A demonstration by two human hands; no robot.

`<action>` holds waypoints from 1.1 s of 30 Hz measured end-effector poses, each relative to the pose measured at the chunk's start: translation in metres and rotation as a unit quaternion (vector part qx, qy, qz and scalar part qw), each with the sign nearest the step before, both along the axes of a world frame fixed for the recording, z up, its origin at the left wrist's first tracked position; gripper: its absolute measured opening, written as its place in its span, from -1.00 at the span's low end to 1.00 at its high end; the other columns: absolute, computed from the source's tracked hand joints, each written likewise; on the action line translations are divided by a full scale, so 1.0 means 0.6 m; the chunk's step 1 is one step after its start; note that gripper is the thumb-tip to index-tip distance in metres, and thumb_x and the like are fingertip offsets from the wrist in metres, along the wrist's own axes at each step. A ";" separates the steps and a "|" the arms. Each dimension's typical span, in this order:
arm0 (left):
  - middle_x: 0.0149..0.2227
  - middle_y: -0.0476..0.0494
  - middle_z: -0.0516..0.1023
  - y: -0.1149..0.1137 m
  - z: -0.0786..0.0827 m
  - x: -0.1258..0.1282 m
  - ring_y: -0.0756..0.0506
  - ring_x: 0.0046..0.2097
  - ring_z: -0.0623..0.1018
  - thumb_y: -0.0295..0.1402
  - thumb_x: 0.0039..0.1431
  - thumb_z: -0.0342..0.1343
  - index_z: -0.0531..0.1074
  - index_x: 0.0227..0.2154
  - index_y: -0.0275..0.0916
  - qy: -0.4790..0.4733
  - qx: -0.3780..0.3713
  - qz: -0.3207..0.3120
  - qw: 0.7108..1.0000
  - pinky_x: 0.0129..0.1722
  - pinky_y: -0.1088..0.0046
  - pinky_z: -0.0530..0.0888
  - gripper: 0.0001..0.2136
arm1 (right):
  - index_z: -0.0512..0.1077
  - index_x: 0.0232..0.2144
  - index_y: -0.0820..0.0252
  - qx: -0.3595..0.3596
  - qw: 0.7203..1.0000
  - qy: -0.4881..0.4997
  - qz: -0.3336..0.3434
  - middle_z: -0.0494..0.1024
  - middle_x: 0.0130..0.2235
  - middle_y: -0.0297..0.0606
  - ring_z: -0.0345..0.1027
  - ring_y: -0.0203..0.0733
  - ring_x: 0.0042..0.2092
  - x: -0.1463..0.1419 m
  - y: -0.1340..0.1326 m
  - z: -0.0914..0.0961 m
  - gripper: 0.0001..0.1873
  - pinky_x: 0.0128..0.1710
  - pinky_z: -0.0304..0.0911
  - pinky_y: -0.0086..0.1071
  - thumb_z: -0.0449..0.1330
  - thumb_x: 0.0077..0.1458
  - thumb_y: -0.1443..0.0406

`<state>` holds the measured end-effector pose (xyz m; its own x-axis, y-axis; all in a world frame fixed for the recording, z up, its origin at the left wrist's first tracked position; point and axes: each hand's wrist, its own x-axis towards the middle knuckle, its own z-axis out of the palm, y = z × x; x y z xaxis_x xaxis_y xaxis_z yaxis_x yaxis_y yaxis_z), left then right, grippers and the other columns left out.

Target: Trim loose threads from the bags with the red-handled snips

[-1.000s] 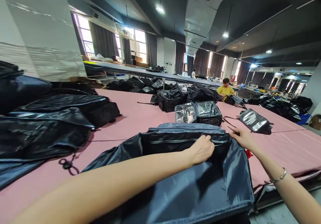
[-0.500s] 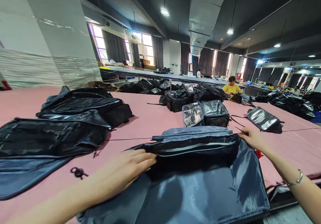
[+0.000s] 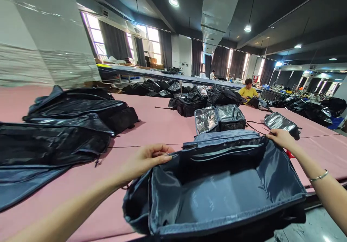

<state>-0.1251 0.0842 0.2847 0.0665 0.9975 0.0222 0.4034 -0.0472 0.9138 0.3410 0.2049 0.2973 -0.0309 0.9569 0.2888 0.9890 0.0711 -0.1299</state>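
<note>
A dark bag [image 3: 219, 195] with a grey-blue lining lies wide open in front of me at the table's near edge. Its zipped inner pocket runs along the far wall, and the raised flap [image 3: 227, 135] stands behind it. My left hand [image 3: 151, 159] pinches the far left corner of the rim between thumb and fingers. At the far right corner, my right hand [image 3: 280, 139] grips the rim. A thin dark pointed tool, perhaps thread snips, pokes out from the right fingers; most of it is hidden.
Black bags [image 3: 78, 108] are piled on the pink table [image 3: 135, 126] at left. Silver-lined open bags [image 3: 230, 115] and another silver-lined piece [image 3: 282, 122] lie beyond my bag. A person in a yellow top [image 3: 248, 92] works across the table.
My left hand has shifted from lying over the left side to pinching the far left corner. The bag's left side has risen and spread open, and the bag sits further right in view.
</note>
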 end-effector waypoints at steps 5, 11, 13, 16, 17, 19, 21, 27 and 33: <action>-0.37 -0.10 0.59 0.016 -0.008 0.010 -0.08 -0.34 0.53 -0.06 -0.27 0.31 0.47 -0.37 -0.28 -0.099 -0.026 0.013 0.995 -0.28 0.44 0.47 -0.57 | 0.54 -0.33 0.16 0.056 0.998 -0.035 0.008 0.61 -0.22 -0.11 0.47 -0.05 -0.20 -0.065 -0.051 0.057 -0.75 -0.36 0.18 -0.35 0.05 0.17 0.32; -0.29 -0.16 0.61 0.009 -0.018 0.007 -0.15 -0.29 0.54 0.10 -0.31 0.30 0.50 -0.28 -0.28 -0.071 -0.038 0.044 0.996 -0.24 0.36 0.51 -0.41 | 0.56 -0.28 0.14 -0.004 0.944 0.002 0.330 0.62 -0.21 -0.24 0.47 -0.14 -0.17 -0.280 -0.118 0.080 -0.84 -0.23 0.25 -0.38 0.17 0.14 0.29; -0.26 -0.16 0.61 0.006 -0.022 0.004 -0.19 -0.23 0.54 0.13 -0.28 0.26 0.51 -0.27 -0.26 -0.037 -0.017 0.050 0.998 -0.17 0.30 0.50 -0.41 | 0.53 -0.15 0.12 0.014 0.915 0.002 0.403 0.59 -0.12 -0.23 0.44 -0.14 -0.11 -0.350 -0.118 0.065 -0.78 -0.22 0.24 -0.39 0.21 0.14 0.24; -0.26 -0.15 0.60 0.005 -0.030 -0.006 -0.22 -0.18 0.53 0.14 -0.20 0.19 0.53 -0.32 -0.24 0.021 0.022 0.034 0.999 -0.11 0.28 0.47 -0.47 | 0.51 -0.11 0.07 -0.005 0.891 0.000 0.454 0.58 -0.09 -0.27 0.43 -0.16 -0.09 -0.425 -0.099 0.038 -0.76 -0.26 0.22 -0.40 0.22 0.15 0.22; -0.28 -0.14 0.60 0.006 -0.033 -0.009 -0.21 -0.18 0.53 0.14 -0.18 0.18 0.54 -0.34 -0.23 0.032 0.029 0.024 0.999 -0.11 0.29 0.47 -0.48 | 0.52 -0.14 0.07 -0.025 0.891 0.002 0.453 0.60 -0.13 -0.28 0.43 -0.16 -0.11 -0.440 -0.089 0.032 -0.79 -0.28 0.20 -0.41 0.20 0.16 0.24; -0.30 -0.13 0.60 0.008 -0.036 -0.014 -0.21 -0.21 0.53 0.15 -0.16 0.15 0.54 -0.36 -0.22 0.040 0.027 0.008 0.999 -0.15 0.31 0.47 -0.49 | 0.55 -0.21 0.09 -0.076 0.892 0.022 0.445 0.61 -0.22 -0.29 0.44 -0.19 -0.17 -0.458 -0.068 0.025 -0.83 -0.32 0.18 -0.44 0.19 0.17 0.27; -0.31 -0.12 0.59 0.009 -0.037 -0.015 -0.20 -0.22 0.53 0.18 -0.14 0.13 0.52 -0.38 -0.21 0.037 0.017 -0.002 0.999 -0.18 0.32 0.48 -0.48 | 0.57 -0.28 0.16 -0.136 0.884 0.060 0.443 0.61 -0.30 -0.30 0.44 -0.23 -0.23 -0.465 -0.046 0.025 -0.87 -0.33 0.17 -0.48 0.23 0.13 0.31; -0.24 -0.11 0.58 0.004 -0.027 0.002 -0.18 -0.21 0.53 0.17 -0.08 0.08 0.51 -0.26 -0.13 0.126 0.153 0.074 0.977 -0.24 0.40 0.47 -0.50 | 0.57 -0.39 0.31 -0.263 0.833 0.177 0.454 0.55 -0.46 -0.37 0.35 -0.33 -0.39 -0.469 -0.007 0.022 -0.91 -0.35 0.18 -0.53 0.32 -0.02 0.37; -0.30 -0.10 0.55 -0.001 -0.015 0.023 -0.16 -0.26 0.51 0.00 0.17 -0.10 0.51 -0.35 -0.08 0.328 0.344 0.095 0.874 -0.24 0.35 0.42 -0.64 | 0.54 -0.41 0.34 -0.272 0.816 0.221 0.459 0.50 -0.50 -0.40 0.32 -0.35 -0.42 -0.465 -0.003 0.014 -0.93 -0.35 0.18 -0.52 0.26 0.02 0.40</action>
